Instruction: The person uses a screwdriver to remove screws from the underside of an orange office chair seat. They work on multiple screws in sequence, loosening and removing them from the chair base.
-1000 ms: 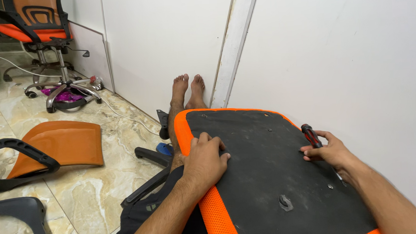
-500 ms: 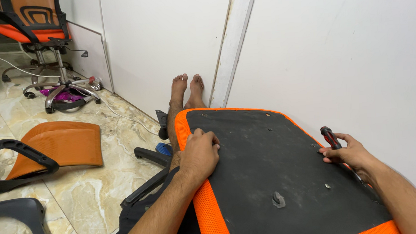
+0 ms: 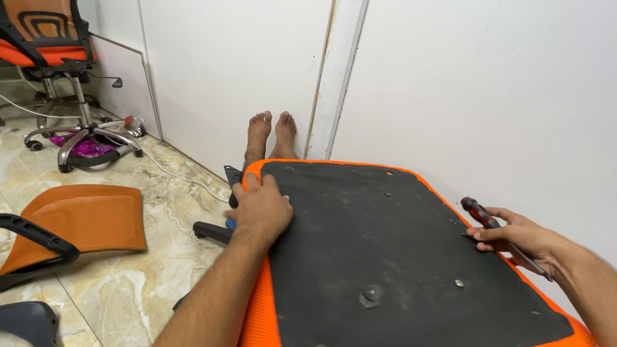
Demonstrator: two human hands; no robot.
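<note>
Marble-patterned floor tiles (image 3: 117, 289) meet a white wall (image 3: 500, 79) just past the person's bare feet (image 3: 271, 133). An upturned chair seat (image 3: 390, 261), black underside up with an orange edge, lies across the person's legs.

Left hand (image 3: 261, 210): flat, fingers slightly spread, pressing on the near-left corner of the seat. An orange panel (image 3: 86, 220) lies on the floor well outside the fingers.

Right hand (image 3: 519, 238): fingers curled around a red-handled screwdriver (image 3: 490, 222), the handle projecting beyond the fingertips toward the wall, the shaft hidden behind the palm. Fingertips touch the seat's right edge.

Risks, as judged:
- The seat rests on the legs only; uneven pressure from the flat palm could tip it toward the floor.
- The screwdriver is held in a loose curl; it could slip out, or its tip could skid off a screw (image 3: 459, 283) inboard of the fingers.
</note>
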